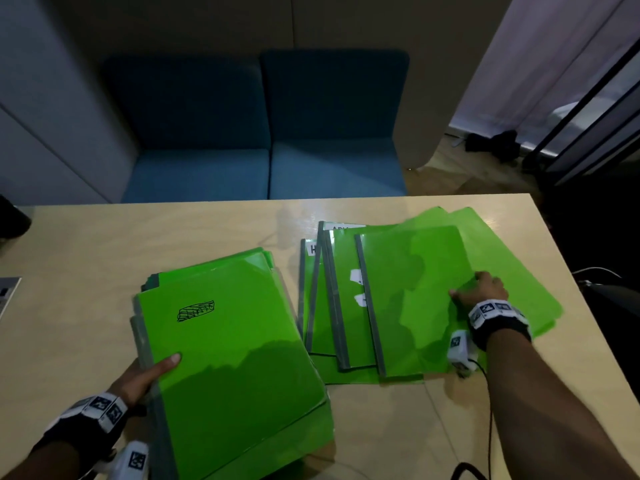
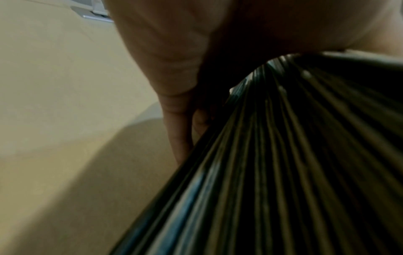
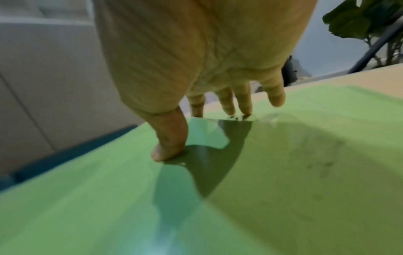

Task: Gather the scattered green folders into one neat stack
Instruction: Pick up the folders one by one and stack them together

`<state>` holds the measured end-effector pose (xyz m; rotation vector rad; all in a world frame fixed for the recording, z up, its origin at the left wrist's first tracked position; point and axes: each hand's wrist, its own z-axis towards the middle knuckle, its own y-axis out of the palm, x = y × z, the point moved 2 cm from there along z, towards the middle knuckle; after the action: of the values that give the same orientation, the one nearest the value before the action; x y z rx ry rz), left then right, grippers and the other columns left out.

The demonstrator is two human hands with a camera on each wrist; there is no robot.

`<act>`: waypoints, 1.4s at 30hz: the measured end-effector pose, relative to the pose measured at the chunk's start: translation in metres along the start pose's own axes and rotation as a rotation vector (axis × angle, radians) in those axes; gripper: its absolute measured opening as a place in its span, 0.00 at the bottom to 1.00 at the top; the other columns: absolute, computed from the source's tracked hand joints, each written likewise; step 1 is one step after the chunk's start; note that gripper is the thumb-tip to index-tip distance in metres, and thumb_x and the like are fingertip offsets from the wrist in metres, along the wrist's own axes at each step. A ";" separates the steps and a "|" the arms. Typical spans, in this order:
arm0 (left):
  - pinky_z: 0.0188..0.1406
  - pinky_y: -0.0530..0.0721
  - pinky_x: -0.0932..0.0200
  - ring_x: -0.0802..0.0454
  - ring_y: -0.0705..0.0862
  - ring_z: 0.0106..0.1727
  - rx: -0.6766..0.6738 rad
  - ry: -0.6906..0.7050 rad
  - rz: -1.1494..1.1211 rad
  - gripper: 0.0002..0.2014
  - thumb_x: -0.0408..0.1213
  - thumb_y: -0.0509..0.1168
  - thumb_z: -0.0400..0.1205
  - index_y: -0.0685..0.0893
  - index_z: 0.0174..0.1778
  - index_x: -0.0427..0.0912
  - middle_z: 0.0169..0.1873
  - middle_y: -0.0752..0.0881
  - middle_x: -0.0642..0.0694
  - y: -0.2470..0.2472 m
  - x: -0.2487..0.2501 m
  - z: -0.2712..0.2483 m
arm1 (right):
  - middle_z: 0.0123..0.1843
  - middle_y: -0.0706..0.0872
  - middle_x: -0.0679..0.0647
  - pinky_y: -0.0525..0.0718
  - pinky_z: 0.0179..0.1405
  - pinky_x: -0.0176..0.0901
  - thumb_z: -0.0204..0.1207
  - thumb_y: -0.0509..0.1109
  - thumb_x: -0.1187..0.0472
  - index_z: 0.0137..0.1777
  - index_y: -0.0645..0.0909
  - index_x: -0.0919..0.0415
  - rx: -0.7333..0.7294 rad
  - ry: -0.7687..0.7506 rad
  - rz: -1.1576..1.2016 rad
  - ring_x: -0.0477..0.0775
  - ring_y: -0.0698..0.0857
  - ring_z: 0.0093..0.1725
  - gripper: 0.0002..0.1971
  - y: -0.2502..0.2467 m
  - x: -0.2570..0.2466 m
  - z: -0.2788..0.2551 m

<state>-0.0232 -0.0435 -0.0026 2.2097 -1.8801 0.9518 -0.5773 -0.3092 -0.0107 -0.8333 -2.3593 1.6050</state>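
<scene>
A stack of green folders (image 1: 228,348) with grey spines lies tilted at the table's front left. My left hand (image 1: 156,370) grips its spine edge, thumb on the top cover, which bears a black scribble. From the left wrist the stack (image 2: 283,172) shows edge-on, with my fingers (image 2: 176,131) under it. Several more green folders (image 1: 346,306) lie fanned and overlapping at the right. My right hand (image 1: 474,289) rests arched on the topmost folder (image 1: 415,289) near its right edge. There the thumb (image 3: 167,151) and fingertips touch the green cover (image 3: 305,172).
The pale wooden table (image 1: 104,254) ends close to the right of the fanned folders. A blue sofa (image 1: 263,133) stands behind its far edge. A black cable (image 1: 488,427) trails from my right wrist. A grey device (image 1: 7,289) sits at the left edge.
</scene>
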 end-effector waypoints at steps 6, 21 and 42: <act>0.70 0.62 0.20 0.31 0.62 0.80 0.025 0.001 -0.030 0.49 0.55 0.74 0.67 0.58 0.83 0.54 0.83 0.62 0.40 -0.001 0.001 -0.005 | 0.71 0.77 0.66 0.77 0.66 0.58 0.67 0.74 0.34 0.72 0.71 0.67 -0.011 -0.086 -0.129 0.70 0.76 0.70 0.44 0.040 -0.009 -0.027; 0.73 0.63 0.27 0.32 0.65 0.79 0.044 -0.002 -0.021 0.45 0.51 0.73 0.73 0.61 0.82 0.40 0.81 0.64 0.33 0.005 0.005 -0.004 | 0.76 0.69 0.68 0.74 0.71 0.61 0.74 0.76 0.49 0.78 0.65 0.69 -0.017 -0.092 -0.071 0.70 0.69 0.75 0.39 0.026 -0.023 -0.027; 0.72 0.67 0.33 0.32 0.70 0.76 -0.027 0.040 -0.070 0.39 0.45 0.72 0.77 0.63 0.81 0.38 0.78 0.69 0.33 -0.001 0.006 -0.006 | 0.60 0.87 0.64 0.82 0.61 0.61 0.81 0.66 0.54 0.64 0.79 0.60 0.170 -0.449 0.576 0.68 0.85 0.59 0.15 -0.050 -0.133 -0.099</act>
<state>-0.0246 -0.0461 0.0059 2.2086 -1.7752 0.9468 -0.4411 -0.3138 0.0965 -1.3166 -2.3260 2.3983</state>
